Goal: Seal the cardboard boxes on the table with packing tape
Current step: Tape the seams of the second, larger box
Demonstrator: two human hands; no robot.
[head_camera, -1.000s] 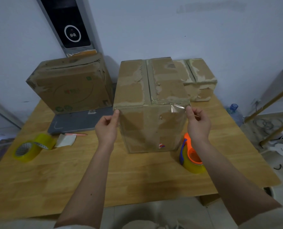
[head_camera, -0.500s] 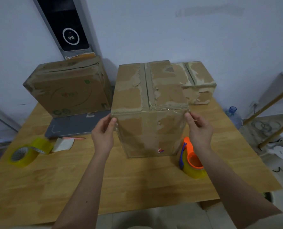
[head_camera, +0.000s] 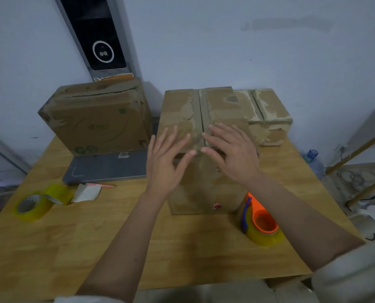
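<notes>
Atop the middle box [head_camera: 204, 119], left hand [head_camera: 166, 156] and right hand [head_camera: 230, 154], moved up from its corners, spread flat, holding nothing, likely smoothing fresh tape.

A grey flat slab [head_camera: 107, 168], perhaps a closed laptop, lies on the wooden desk [head_camera: 94, 248], with a pink pen [head_camera: 101, 185] and a folded white paper [head_camera: 86, 192] just before it. A blue water bottle [head_camera: 313, 159] stands on the floor beyond the desk's right edge.

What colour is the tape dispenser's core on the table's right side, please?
Orange, on the tape dispenser; head view.
</notes>
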